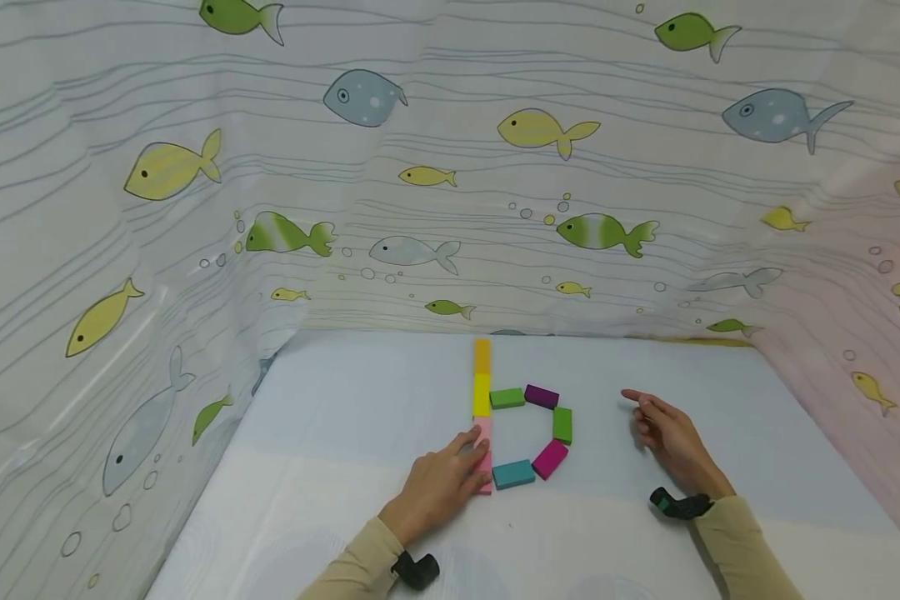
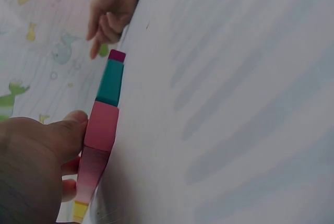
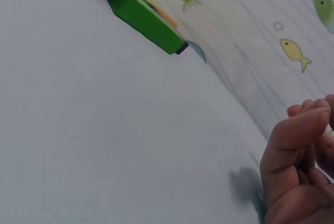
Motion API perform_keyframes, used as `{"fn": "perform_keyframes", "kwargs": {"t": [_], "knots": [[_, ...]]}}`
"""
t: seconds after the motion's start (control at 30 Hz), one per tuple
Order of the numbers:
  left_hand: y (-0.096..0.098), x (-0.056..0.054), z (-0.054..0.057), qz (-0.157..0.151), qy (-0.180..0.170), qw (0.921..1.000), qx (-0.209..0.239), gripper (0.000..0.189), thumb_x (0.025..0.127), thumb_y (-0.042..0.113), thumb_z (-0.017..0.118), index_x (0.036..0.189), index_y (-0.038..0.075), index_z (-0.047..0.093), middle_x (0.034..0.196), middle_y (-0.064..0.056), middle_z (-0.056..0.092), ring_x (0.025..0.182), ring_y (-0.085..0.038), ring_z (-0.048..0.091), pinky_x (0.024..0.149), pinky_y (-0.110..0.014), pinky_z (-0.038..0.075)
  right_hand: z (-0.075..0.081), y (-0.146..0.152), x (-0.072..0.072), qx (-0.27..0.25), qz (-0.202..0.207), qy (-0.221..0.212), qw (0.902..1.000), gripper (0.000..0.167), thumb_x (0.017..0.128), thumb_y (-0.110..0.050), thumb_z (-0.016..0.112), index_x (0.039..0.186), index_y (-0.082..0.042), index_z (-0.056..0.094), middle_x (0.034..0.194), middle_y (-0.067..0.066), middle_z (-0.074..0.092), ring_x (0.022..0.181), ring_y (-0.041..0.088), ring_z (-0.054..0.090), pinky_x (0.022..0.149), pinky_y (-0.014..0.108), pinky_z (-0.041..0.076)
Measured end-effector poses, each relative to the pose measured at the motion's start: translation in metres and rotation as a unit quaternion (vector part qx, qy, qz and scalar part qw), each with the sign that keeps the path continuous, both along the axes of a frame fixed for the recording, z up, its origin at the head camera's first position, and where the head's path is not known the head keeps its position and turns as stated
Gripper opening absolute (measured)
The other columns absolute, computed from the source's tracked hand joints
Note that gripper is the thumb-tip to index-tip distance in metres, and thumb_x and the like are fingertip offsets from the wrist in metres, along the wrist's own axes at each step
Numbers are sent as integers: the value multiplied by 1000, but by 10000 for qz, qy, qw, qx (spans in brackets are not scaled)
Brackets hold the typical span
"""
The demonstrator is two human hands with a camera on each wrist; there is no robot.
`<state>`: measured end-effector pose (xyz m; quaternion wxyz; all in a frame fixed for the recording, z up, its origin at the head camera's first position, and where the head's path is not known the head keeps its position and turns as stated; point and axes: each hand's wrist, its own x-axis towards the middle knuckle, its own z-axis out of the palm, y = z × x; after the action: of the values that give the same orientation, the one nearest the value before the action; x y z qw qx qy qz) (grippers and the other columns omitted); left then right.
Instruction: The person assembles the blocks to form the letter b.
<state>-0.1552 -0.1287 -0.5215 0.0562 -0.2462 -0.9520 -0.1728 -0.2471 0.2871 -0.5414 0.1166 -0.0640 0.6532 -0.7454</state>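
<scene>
On the white table, my left hand (image 1: 437,485) rests its fingertips on two pink blocks (image 2: 102,126) at the near end of a straight column. An orange block (image 1: 482,357) and a yellow block (image 1: 482,395) continue that column away from me. Curving off its right side are a green block (image 1: 507,398), a purple block (image 1: 542,396), a second green block (image 1: 562,426), a magenta block (image 1: 550,460) and a teal block (image 1: 513,474). Right of this curve, my right hand (image 1: 673,442) is apart from the blocks, index finger extended, other fingers loosely bent, holding nothing.
A fish-printed sheet (image 1: 480,275) rises behind the table and along both sides. Each wrist wears a black device, one on the left wrist (image 1: 417,571) and one on the right wrist (image 1: 678,505). White table surface (image 1: 330,433) extends around the blocks.
</scene>
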Motion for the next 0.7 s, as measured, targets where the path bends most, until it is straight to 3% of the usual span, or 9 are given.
{"fn": "perform_keyframes", "kwargs": {"t": [0.23,0.7], "knots": [[0,-2,-2,-46,158,9999,-16,49,103,41,69,144,15,67,153,-7,61,100,-31,78,68,-43,60,-2,10,-2,-1071,441,-62,9933,42,117,-24,38,151,-5,54,105,-4,57,89,5,55,73,17,49],[-2,-5,-4,-162,278,9995,75,49,101,41,71,143,14,68,151,-8,60,92,-28,77,64,-39,58,-5,10,-3,-1316,468,-64,9902,41,118,-22,37,148,-7,59,109,-1,60,92,6,59,79,18,52]]}}
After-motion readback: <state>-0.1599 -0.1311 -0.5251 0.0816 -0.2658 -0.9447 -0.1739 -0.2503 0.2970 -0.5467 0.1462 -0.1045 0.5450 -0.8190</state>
